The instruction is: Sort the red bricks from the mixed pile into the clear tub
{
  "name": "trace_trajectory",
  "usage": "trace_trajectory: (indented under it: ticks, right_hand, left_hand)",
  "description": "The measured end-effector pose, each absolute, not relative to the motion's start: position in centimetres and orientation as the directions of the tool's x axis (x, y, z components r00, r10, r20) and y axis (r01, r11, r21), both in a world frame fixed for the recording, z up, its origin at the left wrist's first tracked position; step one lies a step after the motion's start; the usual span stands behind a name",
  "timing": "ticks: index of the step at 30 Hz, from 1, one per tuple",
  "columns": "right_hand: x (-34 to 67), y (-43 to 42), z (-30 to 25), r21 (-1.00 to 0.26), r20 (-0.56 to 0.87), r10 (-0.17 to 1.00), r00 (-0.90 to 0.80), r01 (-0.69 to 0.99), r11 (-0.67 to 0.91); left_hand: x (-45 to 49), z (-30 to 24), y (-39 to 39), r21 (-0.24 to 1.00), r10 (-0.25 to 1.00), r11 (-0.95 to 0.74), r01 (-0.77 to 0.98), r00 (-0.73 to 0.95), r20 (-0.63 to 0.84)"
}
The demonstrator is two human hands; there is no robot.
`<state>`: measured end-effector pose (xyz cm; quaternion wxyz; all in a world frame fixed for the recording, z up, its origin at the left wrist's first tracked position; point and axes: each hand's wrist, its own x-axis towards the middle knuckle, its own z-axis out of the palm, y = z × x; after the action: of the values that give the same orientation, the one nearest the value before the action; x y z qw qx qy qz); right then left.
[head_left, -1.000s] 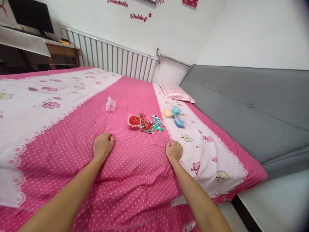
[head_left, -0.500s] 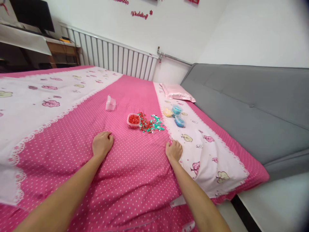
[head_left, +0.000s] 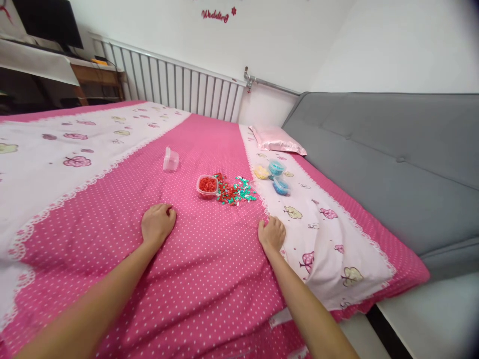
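Observation:
My left hand (head_left: 157, 224) rests knuckles-down on the pink dotted bedspread (head_left: 209, 279), fingers curled under with nothing visible in them. My right hand (head_left: 272, 234) presses on the spread at the seam with the white patterned strip, fingers curled as well. Beyond them lies a pile of small red and green pieces (head_left: 234, 191) beside a clear tub of red pieces (head_left: 207, 185). An empty clear tub (head_left: 170, 159) lies tipped farther left. Both hands are well short of the pieces.
Three small tubs, yellow (head_left: 261, 172) and two blue (head_left: 279, 185), sit on the white strip at the right. A pink pillow (head_left: 276, 140) lies near the grey padded headboard (head_left: 374, 159). A radiator (head_left: 179, 87) lines the far wall; a desk (head_left: 56, 65) stands at back left.
The view has shifted slightly lower and closer; both hands stay pressed on the bedspread in nearly the same places. Nothing was picked up or let go.

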<state>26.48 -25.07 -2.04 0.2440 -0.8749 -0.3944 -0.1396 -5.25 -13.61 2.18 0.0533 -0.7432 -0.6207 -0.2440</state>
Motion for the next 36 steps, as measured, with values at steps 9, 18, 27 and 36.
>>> trace_trajectory:
  ticks: [9,18,27,36]
  right_hand:
    - [27.5,-23.2,-0.7,-0.528,0.241,0.664,0.708,0.669,-0.523]
    - [26.5,-12.6,5.3,-0.806,0.255,0.895,0.365,0.592,-0.012]
    - [24.1,-6.1,7.0,-0.687,0.22,0.963,0.154,0.726,0.041]
    - [25.5,-7.1,3.5,-0.6,0.258,0.906,0.336,0.791,-0.123]
  left_hand:
    - [-5.3,2.1,-13.0,0.172,0.901,-0.264,0.949,0.179,0.394]
    - [-1.9,1.3,-12.9,0.128,0.912,-0.326,0.937,0.275,0.303]
    - [4.2,0.3,-14.7,0.124,0.808,-0.56,0.819,0.507,0.3]
    - [4.7,-0.7,-14.7,0.111,0.814,-0.545,0.831,0.493,0.308]
